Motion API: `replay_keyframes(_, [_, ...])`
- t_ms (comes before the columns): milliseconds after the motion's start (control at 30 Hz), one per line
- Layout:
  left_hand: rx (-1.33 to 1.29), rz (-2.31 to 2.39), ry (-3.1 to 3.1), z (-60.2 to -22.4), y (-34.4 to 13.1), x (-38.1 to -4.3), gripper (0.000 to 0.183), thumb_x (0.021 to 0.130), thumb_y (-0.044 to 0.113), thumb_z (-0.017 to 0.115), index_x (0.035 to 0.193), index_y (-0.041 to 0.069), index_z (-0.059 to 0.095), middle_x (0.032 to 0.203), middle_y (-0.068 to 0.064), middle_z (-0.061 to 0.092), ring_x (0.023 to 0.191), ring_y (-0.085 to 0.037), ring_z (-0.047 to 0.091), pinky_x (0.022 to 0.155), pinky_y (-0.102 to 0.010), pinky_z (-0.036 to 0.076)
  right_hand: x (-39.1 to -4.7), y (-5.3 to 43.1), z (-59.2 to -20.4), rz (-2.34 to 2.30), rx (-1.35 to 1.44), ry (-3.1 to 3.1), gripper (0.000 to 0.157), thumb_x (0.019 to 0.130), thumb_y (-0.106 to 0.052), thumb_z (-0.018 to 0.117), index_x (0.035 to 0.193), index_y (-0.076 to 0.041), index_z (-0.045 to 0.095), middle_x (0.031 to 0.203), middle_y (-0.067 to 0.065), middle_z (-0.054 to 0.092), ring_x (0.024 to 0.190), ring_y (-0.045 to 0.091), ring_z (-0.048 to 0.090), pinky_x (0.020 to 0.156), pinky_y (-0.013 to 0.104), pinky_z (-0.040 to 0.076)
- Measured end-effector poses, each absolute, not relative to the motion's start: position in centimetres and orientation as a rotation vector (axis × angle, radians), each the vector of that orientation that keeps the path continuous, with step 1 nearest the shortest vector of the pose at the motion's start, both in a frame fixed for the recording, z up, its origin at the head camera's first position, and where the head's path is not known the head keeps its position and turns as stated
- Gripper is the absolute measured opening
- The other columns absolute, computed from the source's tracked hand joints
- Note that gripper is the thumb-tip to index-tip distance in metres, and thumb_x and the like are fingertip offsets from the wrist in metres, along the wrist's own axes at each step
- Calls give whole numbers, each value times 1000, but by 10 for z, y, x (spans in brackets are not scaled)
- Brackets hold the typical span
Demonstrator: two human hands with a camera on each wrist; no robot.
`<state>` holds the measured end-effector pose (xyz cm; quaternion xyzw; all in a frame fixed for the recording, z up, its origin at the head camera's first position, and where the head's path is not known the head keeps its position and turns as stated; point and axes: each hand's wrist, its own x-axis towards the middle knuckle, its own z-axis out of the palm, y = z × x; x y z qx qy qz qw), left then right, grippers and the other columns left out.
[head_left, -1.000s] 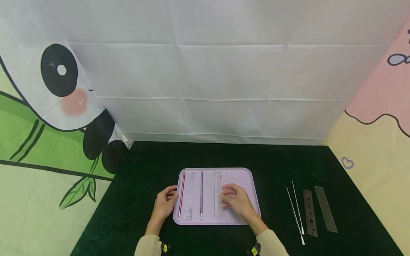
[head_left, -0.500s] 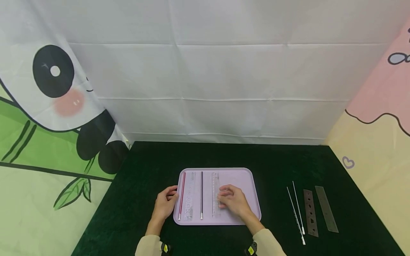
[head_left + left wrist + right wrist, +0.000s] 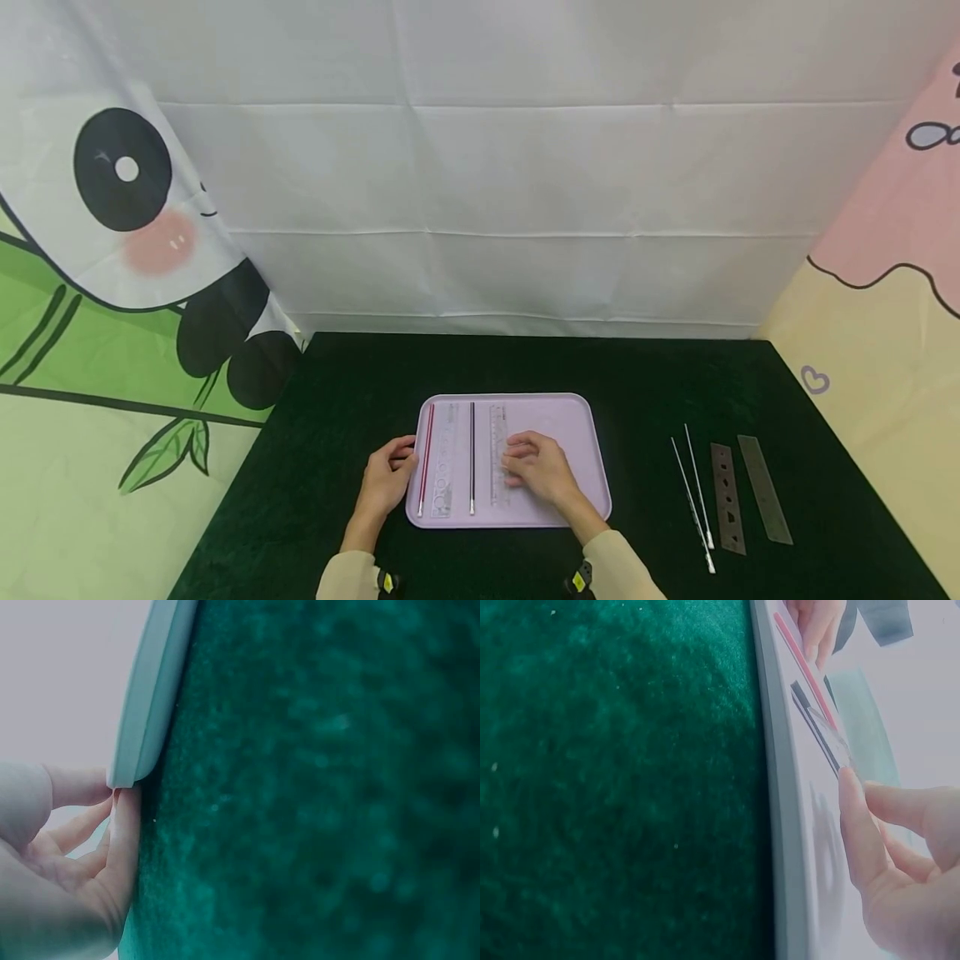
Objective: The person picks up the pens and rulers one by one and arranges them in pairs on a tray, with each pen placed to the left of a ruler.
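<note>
A lilac tray [image 3: 551,412] lies on the dark green cloth. At its left edge my left hand [image 3: 386,479] pinches the rim, thumb above and fingers below, as the left wrist view shows. My right hand [image 3: 546,471] holds a clear plastic ruler [image 3: 497,442] by its right edge, over the right half of the tray. Left of that ruler lie a dark pencil [image 3: 472,458], a clear stencil ruler with round cutouts [image 3: 443,475] and a red pencil [image 3: 426,458], roughly in parallel. In the right wrist view, thumb and fingers pinch the ruler's end.
To the right of the tray, two thin silvery-white sticks [image 3: 700,487] lie on the cloth. Beside them are a grey strip with holes [image 3: 727,500] and a plain grey ruler [image 3: 764,490]. A white printed sheet [image 3: 480,167] hangs behind the table.
My right hand has slid the clear ruler a little to the left, closer to the dark pencil. The left hand stays at the tray's edge.
</note>
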<state>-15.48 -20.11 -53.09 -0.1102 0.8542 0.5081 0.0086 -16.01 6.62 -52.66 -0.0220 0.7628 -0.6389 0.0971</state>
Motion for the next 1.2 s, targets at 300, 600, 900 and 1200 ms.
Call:
replay_keyframes(300, [-366,1591,2651,-535,-202,-156,35,103,9,59,138,5,61,120,-15,64,101,-26,60,86,-40,52,-161,60,-527,-1866,-49,2274,29,93,-1,73,119,7,64,97,12,68,80,19,71,66,31,60])
replay_keyframes(600, [-365,1599,2658,-536,-201,-156,35,103,9,60,138,5,61,120,-15,64,101,-26,60,86,-39,52,-163,57,-528,-1824,-65,2329,28,92,1,74,117,8,64,95,12,67,78,19,71,64,29,59])
replay_keyframes(900, [-365,1601,2649,-535,-201,-156,35,103,8,59,138,5,61,119,-14,64,100,-26,60,85,-38,53,-161,54,-523,-1791,-106,2395,27,90,4,74,113,10,63,92,12,66,72,18,69,61,29,59])
replay_keyframes(1200, [-360,1600,2653,-536,-201,-156,35,103,8,59,138,5,61,119,-14,64,100,-26,60,86,-40,53,-159,46,-520,-1688,-64,2532,23,89,4,75,110,8,64,88,10,65,65,13,64,55,24,54])
